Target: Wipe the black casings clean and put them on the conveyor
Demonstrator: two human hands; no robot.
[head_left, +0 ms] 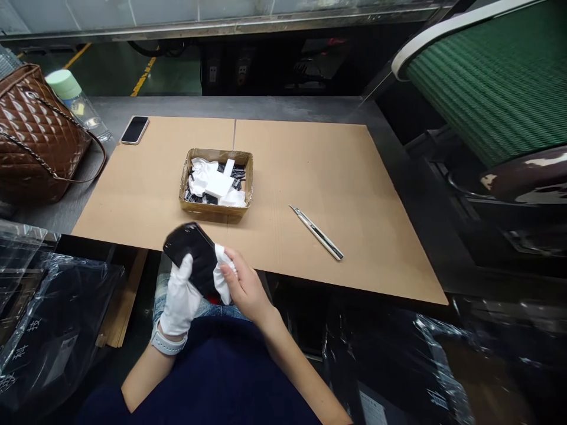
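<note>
The cardboard sheet (336,177) lay on a workbench (221,106). On the sheet, a shallow box (216,185) stood mid-sheet, a utility knife (316,232) lay to the right, and a smartphone (134,130) lay at the far left corner. Left of the sheet sat a handbag (38,136), with a plastic bottle (80,106) just beside it. Just off the near edge, the left hand (179,298) and right hand (245,283) held a flat rectangular piece (195,254) between them.

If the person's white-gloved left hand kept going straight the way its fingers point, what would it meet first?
The white-gloved left hand rests against the glossy black flat slab, so that comes first. Beyond it probably lies the tan cardboard sheet, though depth is unclear.
</note>
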